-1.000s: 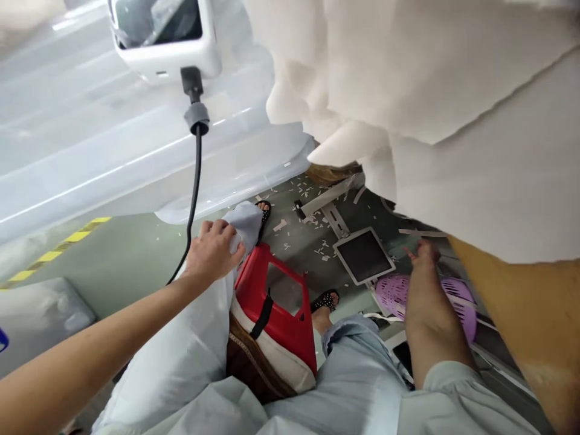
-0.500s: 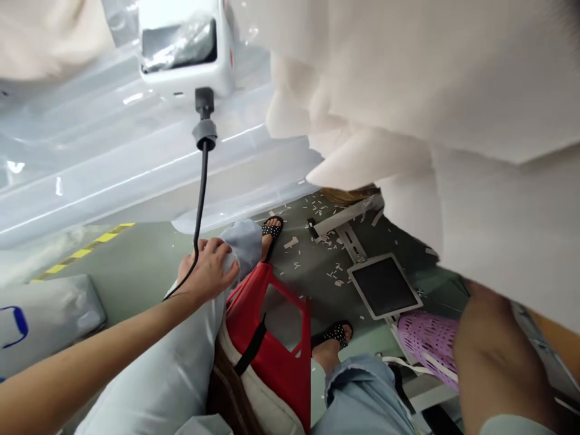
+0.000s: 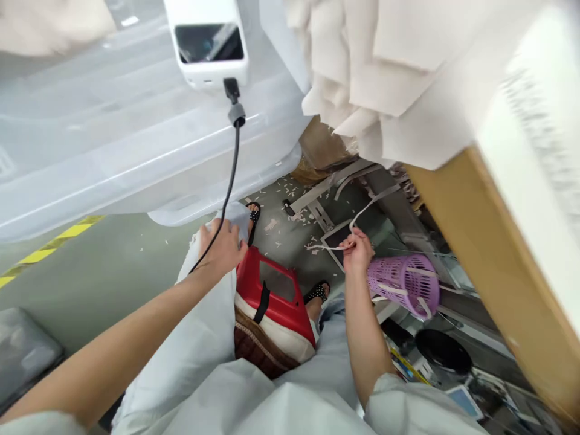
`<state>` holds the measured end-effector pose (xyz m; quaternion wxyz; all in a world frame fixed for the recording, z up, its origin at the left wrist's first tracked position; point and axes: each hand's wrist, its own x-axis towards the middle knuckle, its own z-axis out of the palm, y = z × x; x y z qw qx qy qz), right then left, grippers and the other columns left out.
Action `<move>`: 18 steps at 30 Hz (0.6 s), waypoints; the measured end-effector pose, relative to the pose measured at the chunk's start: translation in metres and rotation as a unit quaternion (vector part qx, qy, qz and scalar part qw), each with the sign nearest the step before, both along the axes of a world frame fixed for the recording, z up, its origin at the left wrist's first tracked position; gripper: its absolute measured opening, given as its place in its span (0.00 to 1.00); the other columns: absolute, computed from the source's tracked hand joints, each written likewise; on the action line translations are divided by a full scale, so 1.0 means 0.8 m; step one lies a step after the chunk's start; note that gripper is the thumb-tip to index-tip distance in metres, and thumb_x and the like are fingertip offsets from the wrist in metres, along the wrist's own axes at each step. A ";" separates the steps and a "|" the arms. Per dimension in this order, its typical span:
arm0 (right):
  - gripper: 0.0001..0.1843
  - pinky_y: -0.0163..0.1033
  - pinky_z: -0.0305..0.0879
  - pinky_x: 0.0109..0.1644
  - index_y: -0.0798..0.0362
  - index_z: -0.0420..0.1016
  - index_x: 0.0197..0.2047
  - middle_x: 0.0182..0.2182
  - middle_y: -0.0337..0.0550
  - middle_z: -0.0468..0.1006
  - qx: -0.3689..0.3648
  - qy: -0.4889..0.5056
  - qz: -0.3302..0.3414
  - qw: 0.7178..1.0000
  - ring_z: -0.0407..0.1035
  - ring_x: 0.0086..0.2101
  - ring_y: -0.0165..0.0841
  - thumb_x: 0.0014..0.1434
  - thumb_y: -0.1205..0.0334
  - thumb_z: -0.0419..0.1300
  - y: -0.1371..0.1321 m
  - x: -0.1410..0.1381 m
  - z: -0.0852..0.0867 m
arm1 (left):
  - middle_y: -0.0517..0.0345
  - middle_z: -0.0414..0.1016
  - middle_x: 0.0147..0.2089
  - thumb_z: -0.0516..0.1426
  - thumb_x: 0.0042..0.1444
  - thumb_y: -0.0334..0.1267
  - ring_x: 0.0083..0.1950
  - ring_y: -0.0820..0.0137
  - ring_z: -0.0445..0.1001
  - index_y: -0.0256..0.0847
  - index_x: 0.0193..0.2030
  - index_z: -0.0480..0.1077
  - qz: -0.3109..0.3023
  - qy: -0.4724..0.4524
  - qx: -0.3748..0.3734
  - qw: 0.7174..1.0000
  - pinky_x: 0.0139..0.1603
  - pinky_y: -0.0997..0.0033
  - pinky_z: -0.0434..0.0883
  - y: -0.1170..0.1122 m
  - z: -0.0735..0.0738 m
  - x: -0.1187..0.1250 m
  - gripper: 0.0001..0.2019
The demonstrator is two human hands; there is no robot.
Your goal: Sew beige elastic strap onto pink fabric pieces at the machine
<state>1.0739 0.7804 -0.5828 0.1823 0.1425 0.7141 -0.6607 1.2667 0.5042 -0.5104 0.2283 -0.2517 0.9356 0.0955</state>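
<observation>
My left hand point(image 3: 222, 246) rests over my left knee, its fingers lying loosely on the trouser leg point(image 3: 190, 326) and holding nothing. A black cable point(image 3: 233, 163) passes in front of it, plugged into a white device with a dark screen point(image 3: 211, 43). Lower right, my right hand point(image 3: 357, 251) is closed on a narrow white fabric strip point(image 3: 356, 219), whose ends trail to both sides. Just beside that wrist lies a purple perforated basket point(image 3: 403, 281) with more white strips over it. Between my knees is a red stool point(image 3: 283, 302) with a cushion.
A clear plastic bin point(image 3: 136, 151) fills the upper left. Stacked beige fabric pieces point(image 3: 399, 72) hang over a wooden table edge point(image 3: 502, 260) on the right. White scraps point(image 3: 272, 225) litter the floor near the sandalled feet. Yellow-black tape point(image 3: 54, 244) marks the floor.
My right hand has come into view from behind the fabric, holding the white strip. My left hand stays on the knee. The view has shifted, showing more of the basket and table edge.
</observation>
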 end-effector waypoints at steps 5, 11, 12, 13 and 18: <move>0.12 0.36 0.65 0.28 0.51 0.72 0.41 0.21 0.30 0.65 -0.002 0.033 0.005 0.999 0.62 0.21 0.27 0.54 0.55 0.60 0.018 0.086 0.106 | 0.36 0.66 0.64 0.48 0.63 0.37 0.69 0.49 0.57 0.32 0.59 0.69 -0.103 -0.098 0.200 0.969 0.67 0.48 0.54 0.085 -0.020 0.001 0.21; 0.12 0.40 0.67 0.30 0.50 0.77 0.44 0.20 0.35 0.71 0.012 0.053 0.038 0.998 0.67 0.22 0.32 0.57 0.57 0.60 0.079 0.185 0.243 | 0.45 0.73 0.57 0.52 0.66 0.50 0.60 0.57 0.70 0.36 0.53 0.71 -0.125 -0.224 0.271 0.928 0.61 0.46 0.65 0.175 -0.034 0.026 0.21; 0.12 0.41 0.68 0.31 0.48 0.77 0.44 0.21 0.37 0.73 0.020 0.055 0.071 0.996 0.68 0.23 0.33 0.59 0.55 0.59 0.089 0.202 0.254 | 0.46 0.72 0.57 0.54 0.65 0.51 0.60 0.58 0.70 0.36 0.54 0.70 -0.124 -0.234 0.276 0.924 0.62 0.46 0.65 0.174 -0.037 0.028 0.21; 0.12 0.43 0.70 0.33 0.47 0.78 0.44 0.23 0.39 0.76 0.027 0.052 0.097 0.994 0.71 0.25 0.35 0.60 0.53 0.59 0.099 0.218 0.261 | 0.47 0.72 0.57 0.54 0.65 0.51 0.59 0.59 0.70 0.36 0.54 0.70 -0.120 -0.243 0.280 0.921 0.62 0.46 0.66 0.170 -0.039 0.029 0.21; 0.19 0.52 0.72 0.49 0.43 0.79 0.49 0.40 0.48 0.84 0.029 -0.031 0.189 0.981 0.77 0.41 0.46 0.62 0.43 0.58 0.117 0.245 0.233 | 0.49 0.74 0.52 0.55 0.65 0.49 0.53 0.62 0.74 0.37 0.52 0.71 -0.109 -0.250 0.285 0.919 0.55 0.53 0.72 0.146 -0.017 0.022 0.17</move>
